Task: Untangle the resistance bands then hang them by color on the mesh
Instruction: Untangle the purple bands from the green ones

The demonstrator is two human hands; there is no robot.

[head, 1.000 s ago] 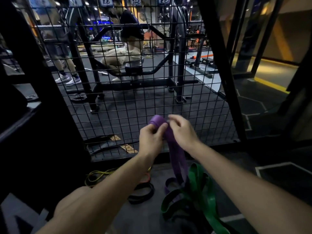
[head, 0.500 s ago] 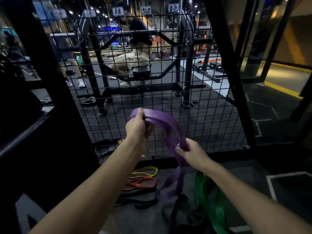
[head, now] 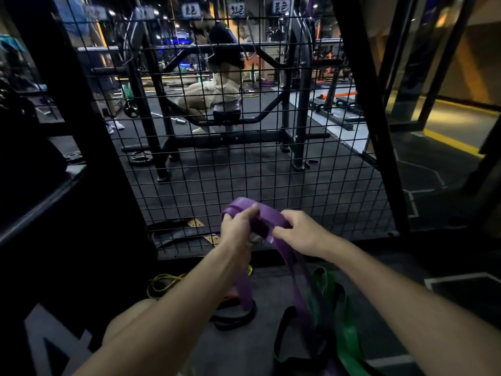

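A wide purple resistance band (head: 271, 218) loops up in front of the black wire mesh (head: 311, 164). My left hand (head: 237, 229) grips its left end and my right hand (head: 301, 233) pinches it just to the right. Both strands hang down to the floor. There the purple band runs into a pile with a green band (head: 341, 327) and a black band (head: 282, 335). Another black band (head: 233, 318), a thin yellow band (head: 162, 283) and a bit of a red band (head: 233, 295) lie on the floor to the left, partly behind my left arm.
Small labels (head: 191, 10) hang along the top of the mesh. Thick black frame posts (head: 371, 126) stand at both sides of the panel. Behind the mesh are a squat rack (head: 298, 118), weight plates and a person seated on a bench (head: 214, 90).
My hands were apart half a second ago, the left raised and the right lower on the band. Now they are close together again at the top of the purple loop, lower in view.
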